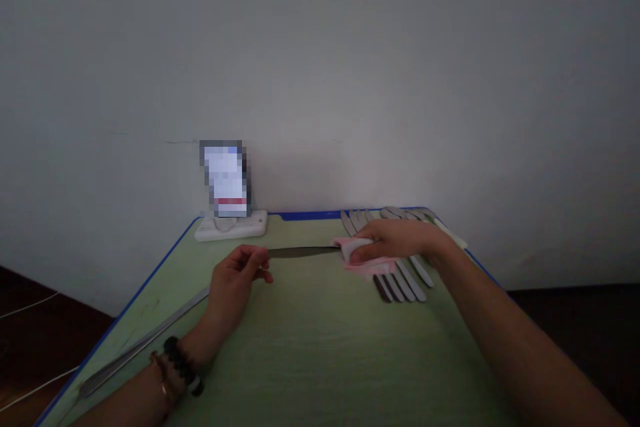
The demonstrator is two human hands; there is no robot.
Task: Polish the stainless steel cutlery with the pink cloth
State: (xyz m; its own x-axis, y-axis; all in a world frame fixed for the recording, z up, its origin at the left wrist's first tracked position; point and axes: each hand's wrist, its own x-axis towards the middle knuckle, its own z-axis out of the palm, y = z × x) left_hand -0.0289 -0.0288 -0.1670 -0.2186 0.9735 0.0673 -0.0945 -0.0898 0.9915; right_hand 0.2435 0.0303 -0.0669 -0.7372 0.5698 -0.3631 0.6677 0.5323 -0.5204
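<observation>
A table knife (303, 252) is stretched level between my two hands, above the green table. My left hand (239, 280) pinches its left end between thumb and fingers. Around its right end, my right hand (383, 240) presses a pink and white cloth (370, 267), which hides that end. Beneath and beyond this hand lies a row of several knives (407, 283), partly covered by the hand and cloth. Spoons (393, 212) lie at the far right, partly behind my right hand.
A long metal utensil (145, 340) lies along the table's left side, partly behind my left arm. A lit phone (227, 180), blurred out, stands on a white power strip (233, 225) against the wall (320, 80). Blue edging (310, 216) borders the green tabletop (310, 347).
</observation>
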